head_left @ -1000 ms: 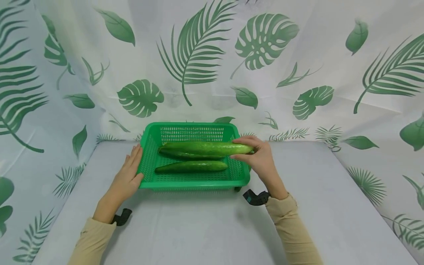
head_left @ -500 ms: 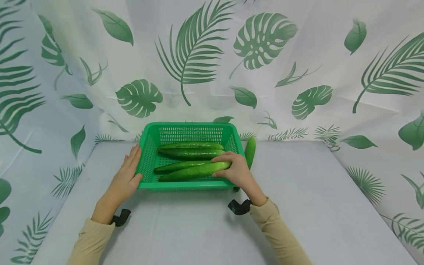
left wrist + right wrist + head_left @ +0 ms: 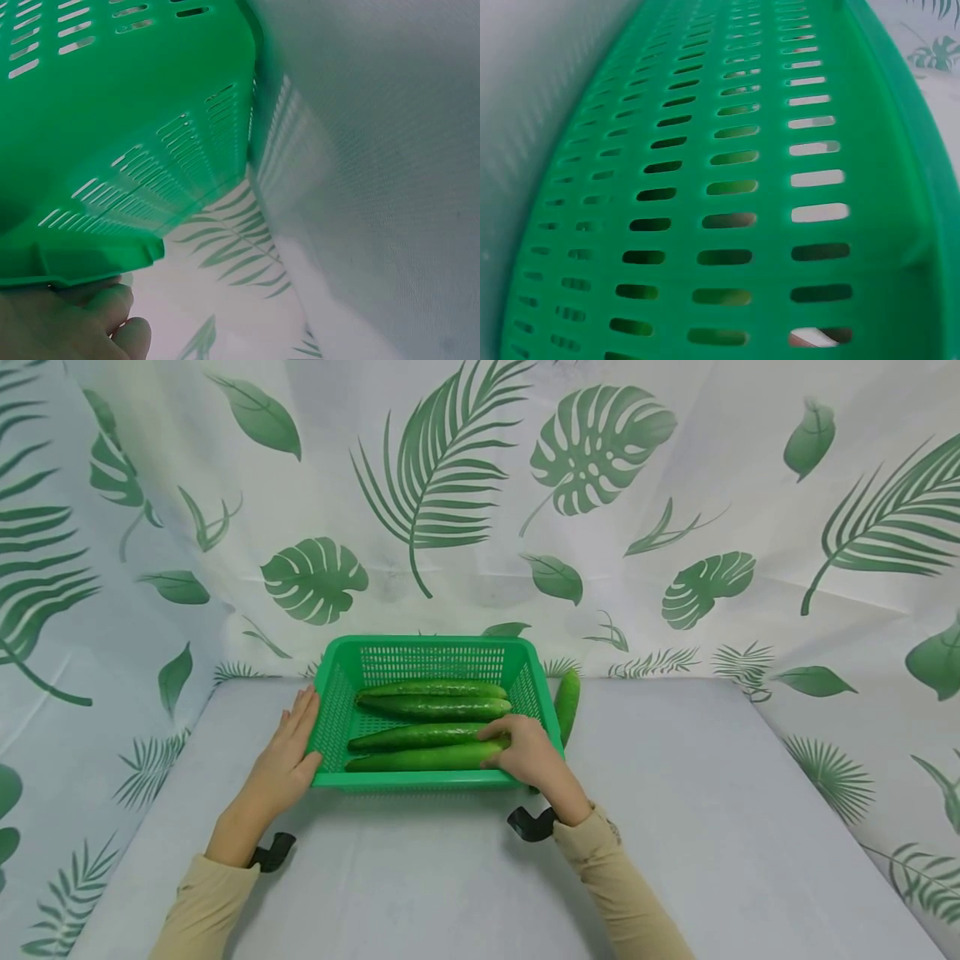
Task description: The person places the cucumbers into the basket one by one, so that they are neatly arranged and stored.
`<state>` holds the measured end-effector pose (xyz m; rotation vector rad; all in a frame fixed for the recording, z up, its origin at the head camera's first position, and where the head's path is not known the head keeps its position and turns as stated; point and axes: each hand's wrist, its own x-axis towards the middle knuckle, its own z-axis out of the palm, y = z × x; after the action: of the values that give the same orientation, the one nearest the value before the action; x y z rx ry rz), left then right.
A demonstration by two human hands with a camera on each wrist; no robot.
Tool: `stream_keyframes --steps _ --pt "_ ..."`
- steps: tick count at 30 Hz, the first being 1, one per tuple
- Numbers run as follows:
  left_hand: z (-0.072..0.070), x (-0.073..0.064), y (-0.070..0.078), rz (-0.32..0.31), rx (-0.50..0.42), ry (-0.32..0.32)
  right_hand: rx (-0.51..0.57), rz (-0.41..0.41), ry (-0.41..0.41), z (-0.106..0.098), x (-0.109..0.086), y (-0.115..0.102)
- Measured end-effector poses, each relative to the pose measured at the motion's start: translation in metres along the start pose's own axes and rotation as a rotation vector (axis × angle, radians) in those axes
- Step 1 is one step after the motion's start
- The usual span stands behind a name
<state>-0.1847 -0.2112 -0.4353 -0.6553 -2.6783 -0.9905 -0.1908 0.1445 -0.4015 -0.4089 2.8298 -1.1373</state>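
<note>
A green plastic basket (image 3: 438,778) with slotted walls holds several long cucumbers, lying side by side from left to right. My right hand (image 3: 528,750) reaches over the right part of the basket and grips the right end of the lighter green cucumber (image 3: 420,760) along the front wall. Just behind it lies a darker cucumber (image 3: 412,737); farther back a dark cucumber (image 3: 431,707) rests against another cucumber (image 3: 435,688). My left hand (image 3: 281,764) lies with straight fingers against the basket's left side. In the right wrist view, the slotted wall hides most of the right hand.
Outside the basket, along its right side, another cucumber (image 3: 567,703) lies on the white table (image 3: 420,877). A small dark end (image 3: 534,790) shows under the front right corner. A leaf-printed curtain (image 3: 465,602) stands behind and at both sides.
My right hand has brought the lighter cucumber from above the back of the basket forward and down to the front wall. The left hand stays at the basket's left side.
</note>
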Motion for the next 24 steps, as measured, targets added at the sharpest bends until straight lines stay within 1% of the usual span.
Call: stream_keyframes --steps 3,6,12,16,19,21,24 --pt "-0.001 0.0 0.001 0.0 -0.002 0.0 0.027 0.046 -0.035 0.001 0.001 -0.001" --pt "-0.002 0.0 0.002 0.003 -0.003 0.002 0.031 0.061 -0.046 0.001 0.001 -0.002" --pt "-0.002 0.001 0.002 0.005 0.002 0.013 0.018 0.03 -0.024 0.001 0.001 -0.002" --pt "-0.002 0.001 0.001 0.001 0.003 0.011 0.039 -0.011 0.024 -0.001 0.001 -0.001" --pt "-0.001 0.0 0.001 -0.003 0.002 0.001 0.096 -0.037 0.067 -0.006 -0.001 -0.002" --pt "-0.001 0.0 0.001 -0.004 0.006 -0.006 0.13 -0.033 0.08 -0.012 -0.003 -0.004" --pt "-0.001 0.0 0.001 -0.005 0.009 -0.008 0.159 -0.012 0.073 -0.027 -0.006 -0.007"
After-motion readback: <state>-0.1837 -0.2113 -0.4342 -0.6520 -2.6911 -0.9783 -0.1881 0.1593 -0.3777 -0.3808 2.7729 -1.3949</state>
